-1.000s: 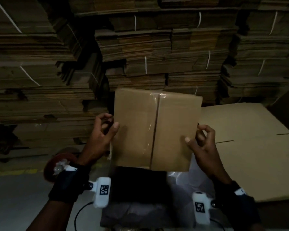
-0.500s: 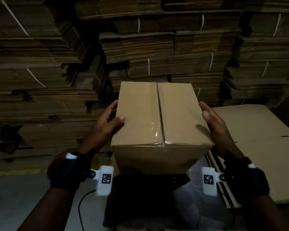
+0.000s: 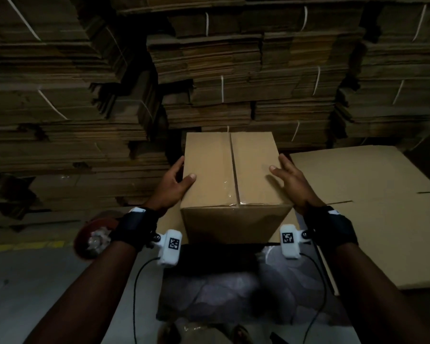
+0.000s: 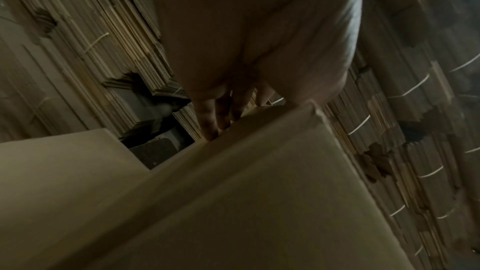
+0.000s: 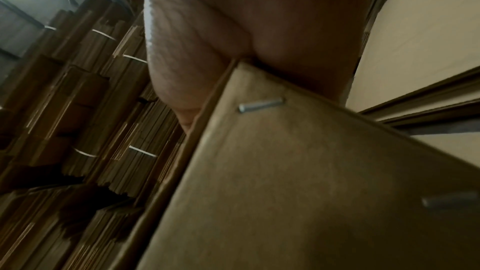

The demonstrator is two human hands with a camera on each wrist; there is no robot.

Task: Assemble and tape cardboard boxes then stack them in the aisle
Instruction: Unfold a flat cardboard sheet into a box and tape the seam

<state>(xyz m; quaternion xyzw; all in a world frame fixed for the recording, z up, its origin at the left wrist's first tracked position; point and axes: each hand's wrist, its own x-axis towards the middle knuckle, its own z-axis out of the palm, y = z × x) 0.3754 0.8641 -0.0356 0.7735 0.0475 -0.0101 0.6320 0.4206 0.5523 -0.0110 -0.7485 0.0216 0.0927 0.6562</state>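
Stacks of flattened cardboard point(image 3: 246, 78), bound with white straps, fill the far wall close behind the box point(image 3: 230, 175). Flat cardboard sheets point(image 3: 372, 219) lie to the right, near it. A reddish tape roll point(image 3: 92, 234) sits at the near left, by the grey concrete floor point(image 3: 23, 294). The box is held in the middle, its top seam covered with shiny clear tape. The left hand point(image 3: 173, 186) and right hand point(image 3: 292, 182) press its sides with spread fingers, thumbs resting on top. Metal staples point(image 5: 261, 105) show on its right side.
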